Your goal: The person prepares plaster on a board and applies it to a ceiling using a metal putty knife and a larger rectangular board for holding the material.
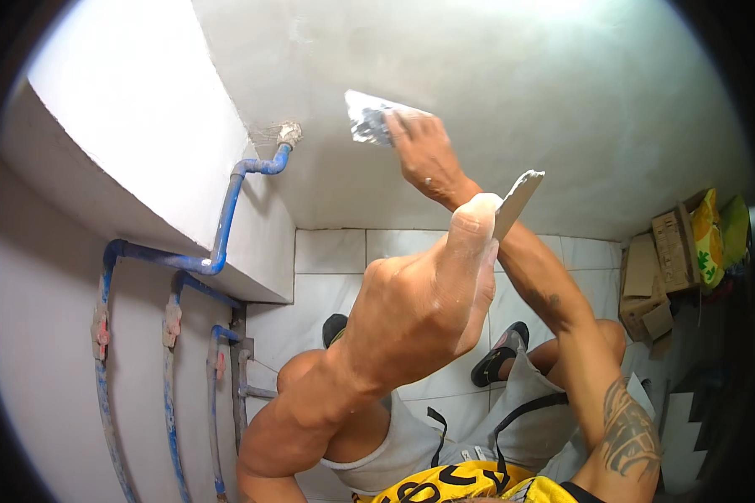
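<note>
My right hand (430,159) reaches out to the grey wall (512,109). Its fingers are closed on a wide putty knife (367,117), whose pale, smeared blade lies against or very close to the wall; its handle is hidden by the hand. Nearer to me, my left hand (424,298) is raised in a closed grip, with the thumb pointing up. It holds a flat scraper (518,201), seen nearly edge-on, with whitish paste along its tip. White residue marks the left thumb and fingers.
Blue pipes (224,222) with red-handled valves (101,335) run along the left wall and a boxed ledge (143,84). Cardboard boxes (646,268) and a yellow-green bag (706,239) stand at the right. Pale tiles (331,251) cover the floor under my feet.
</note>
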`<state>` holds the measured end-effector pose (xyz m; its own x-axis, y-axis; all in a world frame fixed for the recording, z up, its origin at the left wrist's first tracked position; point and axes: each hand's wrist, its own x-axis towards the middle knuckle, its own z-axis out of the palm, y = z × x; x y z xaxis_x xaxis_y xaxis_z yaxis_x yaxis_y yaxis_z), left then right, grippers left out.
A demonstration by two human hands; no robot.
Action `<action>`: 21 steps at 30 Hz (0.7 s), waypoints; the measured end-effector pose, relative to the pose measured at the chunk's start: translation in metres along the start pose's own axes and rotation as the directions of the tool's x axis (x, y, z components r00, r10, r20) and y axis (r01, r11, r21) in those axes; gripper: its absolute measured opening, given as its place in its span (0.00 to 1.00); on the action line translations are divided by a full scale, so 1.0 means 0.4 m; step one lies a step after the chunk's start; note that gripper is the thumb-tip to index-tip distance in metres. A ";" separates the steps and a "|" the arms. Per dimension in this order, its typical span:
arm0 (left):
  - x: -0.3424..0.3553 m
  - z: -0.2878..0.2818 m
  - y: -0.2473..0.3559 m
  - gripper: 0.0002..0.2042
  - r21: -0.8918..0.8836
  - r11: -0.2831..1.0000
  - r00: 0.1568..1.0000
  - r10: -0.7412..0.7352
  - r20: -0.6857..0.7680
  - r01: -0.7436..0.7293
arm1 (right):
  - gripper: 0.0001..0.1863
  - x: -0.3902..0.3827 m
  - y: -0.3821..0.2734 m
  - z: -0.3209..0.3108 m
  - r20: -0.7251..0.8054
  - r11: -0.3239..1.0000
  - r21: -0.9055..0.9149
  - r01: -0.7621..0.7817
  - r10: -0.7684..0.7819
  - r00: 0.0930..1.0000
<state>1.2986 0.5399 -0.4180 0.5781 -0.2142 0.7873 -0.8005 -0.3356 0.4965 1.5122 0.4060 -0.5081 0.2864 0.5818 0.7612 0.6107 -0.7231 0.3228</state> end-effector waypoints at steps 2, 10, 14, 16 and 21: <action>0.001 -0.001 -0.002 0.20 0.009 1.000 1.000 0.005 0.002 -0.005 | 0.26 0.001 0.033 -0.025 -0.228 0.990 0.004 -0.140 0.137 0.964; 0.000 -0.004 0.015 0.17 -0.017 0.996 0.993 -0.090 0.078 0.092 | 0.27 0.110 0.172 -0.072 -0.467 0.848 -0.075 -0.525 0.436 0.769; 0.006 0.005 0.012 0.16 -0.049 0.992 0.989 -0.114 0.096 0.119 | 0.27 0.225 0.040 -0.021 -0.292 0.857 -0.297 -0.420 0.338 0.895; 0.006 0.007 0.003 0.16 -0.005 0.997 0.995 -0.078 0.058 0.078 | 0.26 0.218 -0.006 -0.012 -0.220 0.875 -0.307 -0.374 0.318 0.922; 0.006 0.013 -0.004 0.19 -0.021 1.000 1.000 -0.011 -0.002 0.011 | 0.25 0.129 -0.021 -0.024 -0.096 0.998 -0.032 -0.048 0.045 0.994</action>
<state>1.3018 0.5352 -0.4187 0.5869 -0.2085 0.7823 -0.7970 -0.3191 0.5129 1.5145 0.4385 -0.4662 0.2415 0.5101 0.8255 0.5723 -0.7619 0.3033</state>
